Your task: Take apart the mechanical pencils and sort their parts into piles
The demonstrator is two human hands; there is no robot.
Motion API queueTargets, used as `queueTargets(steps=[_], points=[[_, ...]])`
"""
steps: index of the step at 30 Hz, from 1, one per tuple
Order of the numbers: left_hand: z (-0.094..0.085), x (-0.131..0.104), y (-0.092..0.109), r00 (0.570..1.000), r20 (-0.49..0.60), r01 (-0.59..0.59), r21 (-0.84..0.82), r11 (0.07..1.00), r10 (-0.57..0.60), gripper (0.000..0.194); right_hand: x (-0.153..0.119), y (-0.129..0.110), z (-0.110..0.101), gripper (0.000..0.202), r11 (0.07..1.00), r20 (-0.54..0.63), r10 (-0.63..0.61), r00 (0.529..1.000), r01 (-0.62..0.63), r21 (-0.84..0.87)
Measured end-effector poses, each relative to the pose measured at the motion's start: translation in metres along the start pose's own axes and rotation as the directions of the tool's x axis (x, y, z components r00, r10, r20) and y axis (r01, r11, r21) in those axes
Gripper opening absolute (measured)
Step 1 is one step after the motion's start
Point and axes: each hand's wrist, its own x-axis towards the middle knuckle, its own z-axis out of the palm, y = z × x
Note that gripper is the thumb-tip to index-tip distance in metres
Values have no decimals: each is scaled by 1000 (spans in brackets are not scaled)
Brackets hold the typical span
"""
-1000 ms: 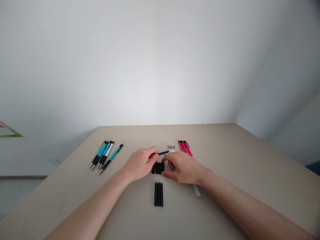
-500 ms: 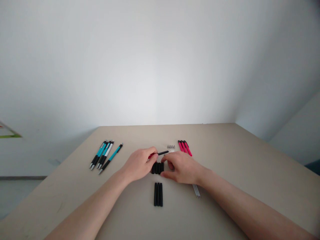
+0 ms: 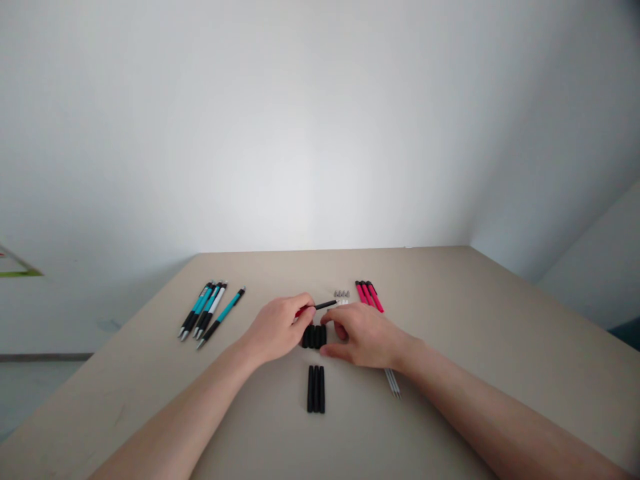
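My left hand [image 3: 283, 327] is closed in a pinch on a pen body [image 3: 326, 305], whose red part shows between the fingers and whose slim black end points right. To its right, my right hand [image 3: 365, 333] has its thumb and index finger apart. Those two fingertips sit by the two ends of the rightmost piece in a row of short black tubes [image 3: 313, 337]. Whether they touch it, I cannot tell. Closer to me lie three longer black tubes [image 3: 316, 389], side by side. The left hand partly covers the row's left end.
Several blue or white pens with black grips [image 3: 213, 310] lie at left. Beyond my right hand are three pink pen barrels [image 3: 370, 297], small metal tips [image 3: 342, 293] and small white pieces [image 3: 343, 302]. Thin refills [image 3: 393, 383] stick out below the right wrist. A wall [image 3: 310, 133] borders the table.
Almost nothing differs. Both hands keep the same pose, and the pen body stays in my left hand; the view has shifted very slightly.
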Motion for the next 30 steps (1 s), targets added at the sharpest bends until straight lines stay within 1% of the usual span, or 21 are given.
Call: queueTargets(steps=[4,7,9,11,13,15,18,21,30], points=[[-2,0,1,1000,-6,-3,-19,1000,3,27,-1,1,-5,45,1000,-8,12,1000,-12,20],[-4,-1,3,999,-26,-20,-41,999,19,27,-1,4,-11,42,999,-36,43,998,-42,33],[-5,-2,4,998,-48,-43,-54,998,41,27,-1,6,-15,35,997,-93,68,993,-63,51],[-5,-2,4,996,-64,-65,-60,996,61,27,-1,8,-17,31,993,-189,86,978,-70,91],[-5,-3,4,995,-70,-80,-60,995,76,28,-1,10,-18,36,987,-291,96,952,-54,151],[-5,-3,4,994,-67,-95,-60,994,91,27,-1,12,-17,43,977,-339,97,936,-24,213],[-5,-3,3,992,-63,-115,-56,992,112,25,1,13,-14,47,961,-312,93,945,-3,277],[-5,-3,3,991,-61,-119,-45,992,116,24,1,13,-11,44,953,-287,92,953,-1,302],[-3,-3,1,992,-69,-109,-31,994,107,24,-1,13,-13,27,935,-374,112,921,31,354]])
